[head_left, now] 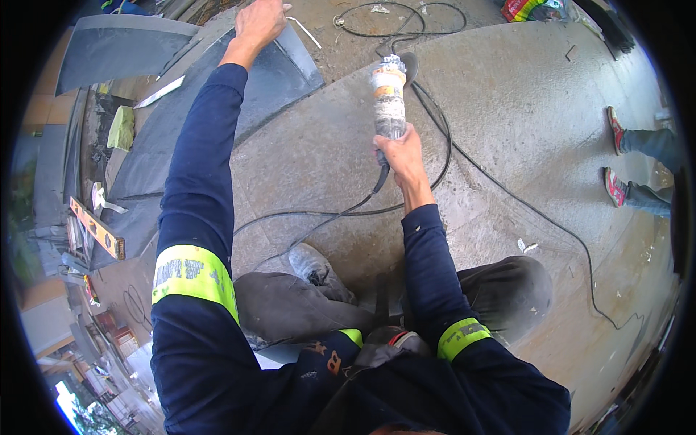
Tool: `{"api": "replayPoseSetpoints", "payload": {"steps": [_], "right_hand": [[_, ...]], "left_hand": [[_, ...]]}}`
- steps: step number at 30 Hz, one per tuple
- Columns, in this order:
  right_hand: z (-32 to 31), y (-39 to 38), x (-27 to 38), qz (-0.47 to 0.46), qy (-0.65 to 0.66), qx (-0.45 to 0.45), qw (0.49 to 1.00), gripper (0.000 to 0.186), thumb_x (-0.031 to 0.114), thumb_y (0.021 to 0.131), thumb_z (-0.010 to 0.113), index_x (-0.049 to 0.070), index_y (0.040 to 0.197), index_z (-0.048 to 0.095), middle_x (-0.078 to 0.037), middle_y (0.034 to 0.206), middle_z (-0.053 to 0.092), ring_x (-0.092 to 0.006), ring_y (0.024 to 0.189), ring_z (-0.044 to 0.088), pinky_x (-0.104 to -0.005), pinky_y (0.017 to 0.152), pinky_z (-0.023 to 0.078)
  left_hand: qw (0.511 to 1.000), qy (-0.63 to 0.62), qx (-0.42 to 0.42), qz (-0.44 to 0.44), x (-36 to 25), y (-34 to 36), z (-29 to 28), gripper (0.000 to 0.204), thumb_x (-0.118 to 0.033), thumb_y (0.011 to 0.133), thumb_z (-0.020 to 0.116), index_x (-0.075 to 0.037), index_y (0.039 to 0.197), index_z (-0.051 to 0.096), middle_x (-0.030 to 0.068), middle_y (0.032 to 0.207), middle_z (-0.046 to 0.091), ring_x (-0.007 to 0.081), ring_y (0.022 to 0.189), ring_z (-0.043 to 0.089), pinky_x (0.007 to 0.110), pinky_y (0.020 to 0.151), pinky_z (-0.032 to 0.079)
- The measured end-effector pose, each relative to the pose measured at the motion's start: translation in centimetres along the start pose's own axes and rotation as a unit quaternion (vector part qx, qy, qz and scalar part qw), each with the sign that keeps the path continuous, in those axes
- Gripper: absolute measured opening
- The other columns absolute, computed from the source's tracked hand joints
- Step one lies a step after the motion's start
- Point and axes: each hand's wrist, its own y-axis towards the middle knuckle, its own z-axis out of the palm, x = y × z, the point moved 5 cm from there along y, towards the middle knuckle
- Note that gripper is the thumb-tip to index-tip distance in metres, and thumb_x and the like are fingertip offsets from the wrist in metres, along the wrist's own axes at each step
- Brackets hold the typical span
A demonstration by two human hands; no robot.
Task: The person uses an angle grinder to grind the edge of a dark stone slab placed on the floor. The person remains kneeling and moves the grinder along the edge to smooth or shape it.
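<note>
My right hand (403, 154) is wrapped round the rear body of an angle grinder (389, 101), which is covered in worn white and orange tape. The grinder points away from me, its disc (410, 67) showing at the far right of its head. Far forward on the left, my left hand (259, 25) is closed at the far end of a dark grey slab (268, 90). Its fingertips are hidden, so what they grip cannot be made out. A black power cord (380, 179) leaves the grinder's rear and loops over the concrete floor.
A curved grey sheet (119, 47) lies at the far left, with a yellowish block (121, 129) and a spirit level (97, 228) nearer. Another cable (533, 209) crosses the floor (507, 130) on the right. Another person's shoes (615, 187) are at the right edge. Colourful bags (540, 10) lie far right.
</note>
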Motion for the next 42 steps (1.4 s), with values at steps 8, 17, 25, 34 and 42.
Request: {"api": "replayPoseSetpoints", "payload": {"steps": [8, 17, 25, 34, 42], "right_hand": [[0.1, 0.3, -0.3, -0.004, -0.014, 0.004, 1.000, 0.047, -0.001, 0.089, 0.083, -0.005, 0.129, 0.058, -0.011, 0.095, 0.073, -0.0191, 0.072, 0.072, -0.0361, 0.061, 0.059], [0.8, -0.5, -0.4, -0.012, 0.023, 0.019, 0.999, 0.041, -0.001, 0.084, 0.085, -0.006, 0.119, 0.064, -0.011, 0.091, 0.075, -0.0193, 0.071, 0.073, -0.0359, 0.064, 0.058], [1.7, -0.8, -2.6, 0.007, -0.015, 0.057, 0.998, 0.033, -0.002, 0.090, 0.081, -0.003, 0.117, 0.062, -0.009, 0.089, 0.073, -0.0182, 0.068, 0.071, -0.0357, 0.058, 0.057], [4.2, -0.6, -6.8, 0.024, -0.079, 0.049, 0.995, 0.047, 0.001, 0.084, 0.088, -0.007, 0.123, 0.063, -0.012, 0.094, 0.077, -0.0200, 0.073, 0.075, -0.0367, 0.064, 0.060], [6.9, -1.1, -8.5, 0.031, -0.109, 0.066, 0.991, 0.063, 0.009, 0.080, 0.094, -0.009, 0.132, 0.064, -0.019, 0.107, 0.081, -0.0246, 0.090, 0.080, -0.0398, 0.078, 0.065]], "left_hand": [[0.999, 0.020, 0.005, -0.025, -0.6, 0.2, -0.5, 0.035, -0.038, 0.107, 0.077, -0.003, 0.107, 0.073, 0.0254, 0.102, 0.081, 0.0455, 0.096, 0.082, 0.059, 0.082, 0.064], [0.998, -0.019, 0.033, -0.045, -0.5, 0.4, -0.7, 0.032, -0.034, 0.108, 0.078, -0.003, 0.114, 0.073, 0.0270, 0.109, 0.081, 0.0468, 0.105, 0.081, 0.059, 0.087, 0.064], [0.945, -0.231, -0.228, -0.041, -3.3, -5.7, -5.3, 0.028, -0.022, 0.104, 0.069, -0.002, 0.123, 0.070, 0.0274, 0.119, 0.076, 0.0431, 0.121, 0.073, 0.055, 0.104, 0.057], [0.652, -0.537, 0.376, -0.381, -7.9, -29.3, 10.2, 0.035, -0.029, 0.105, 0.059, -0.004, 0.124, 0.076, 0.0143, 0.123, 0.082, 0.0312, 0.116, 0.077, 0.050, 0.102, 0.060], [0.263, -0.810, 0.377, -0.364, -14.6, -33.0, 9.5, 0.056, -0.037, 0.105, 0.076, -0.005, 0.150, 0.064, 0.0157, 0.144, 0.074, 0.0283, 0.133, 0.070, 0.052, 0.117, 0.055]]}}
